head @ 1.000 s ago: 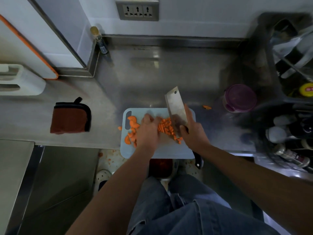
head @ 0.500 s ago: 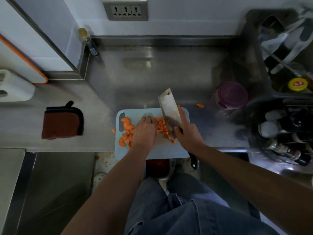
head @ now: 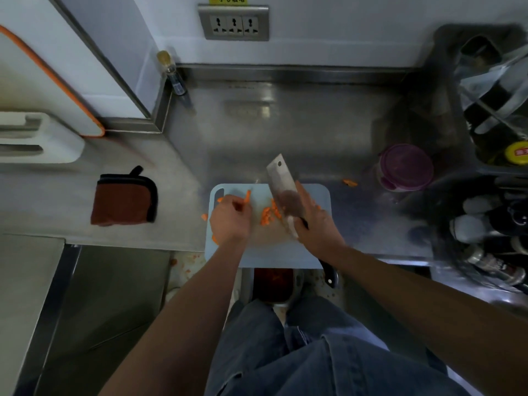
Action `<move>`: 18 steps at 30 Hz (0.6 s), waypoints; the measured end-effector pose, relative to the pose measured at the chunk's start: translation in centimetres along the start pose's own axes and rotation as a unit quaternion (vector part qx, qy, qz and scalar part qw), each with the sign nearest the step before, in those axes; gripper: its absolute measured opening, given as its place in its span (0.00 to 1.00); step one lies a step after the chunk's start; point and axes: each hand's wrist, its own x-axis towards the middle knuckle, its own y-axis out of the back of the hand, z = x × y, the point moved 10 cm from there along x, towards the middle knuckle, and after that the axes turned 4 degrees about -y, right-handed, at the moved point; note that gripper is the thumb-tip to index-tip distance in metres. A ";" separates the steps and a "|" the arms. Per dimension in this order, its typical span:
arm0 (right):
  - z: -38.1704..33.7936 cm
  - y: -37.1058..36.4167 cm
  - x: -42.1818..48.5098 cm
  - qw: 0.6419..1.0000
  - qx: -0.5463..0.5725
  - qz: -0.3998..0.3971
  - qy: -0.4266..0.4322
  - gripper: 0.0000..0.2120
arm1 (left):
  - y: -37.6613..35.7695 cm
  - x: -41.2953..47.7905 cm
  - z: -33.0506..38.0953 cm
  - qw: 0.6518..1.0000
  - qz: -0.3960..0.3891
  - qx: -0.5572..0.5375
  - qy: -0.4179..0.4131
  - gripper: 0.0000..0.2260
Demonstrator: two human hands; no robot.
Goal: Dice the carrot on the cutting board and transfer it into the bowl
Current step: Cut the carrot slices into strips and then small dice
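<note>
Board: the pale blue plastic cutting board (head: pixel 285 252) lies on the grey steel bench (head: pixel 314 124).
Carrot: small orange carrot dice (head: pixel 268 216) heap at the board's middle; one long orange carrot strip (head: pixel 248 197) sits toward its far-left corner.
Left hand (head: pixel 231 220): fingers pinch that strip.
Right hand (head: pixel 317 222): fingers clenched round the broad steel cleaver (head: pixel 281 178), blade over the board's right half.
Done: dicing looks mostly finished.
Left: cut the strip, then move the dice; the dark container (head: pixel 273 284) below the board's near edge may be the bowl.
</note>
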 end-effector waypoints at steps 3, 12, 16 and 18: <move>-1.1 -1.9 -0.8 0.999 -0.014 -0.044 0.024 0.33 | -0.2 -0.3 -1.3 0.999 -0.004 0.031 0.019 0.16; 0.4 -4.1 -1.1 0.995 -0.070 -0.077 -0.004 0.37 | -1.9 -1.7 -1.0 0.994 -0.076 0.068 -0.033 0.12; 1.6 -2.5 -0.7 0.997 -0.061 -0.043 -0.023 0.38 | -4.9 -2.7 0.6 0.967 -0.155 0.165 -0.113 0.13; 1.6 -2.2 -0.9 0.996 -0.072 -0.051 -0.021 0.37 | -5.6 -3.0 0.8 0.957 -0.157 0.206 -0.134 0.13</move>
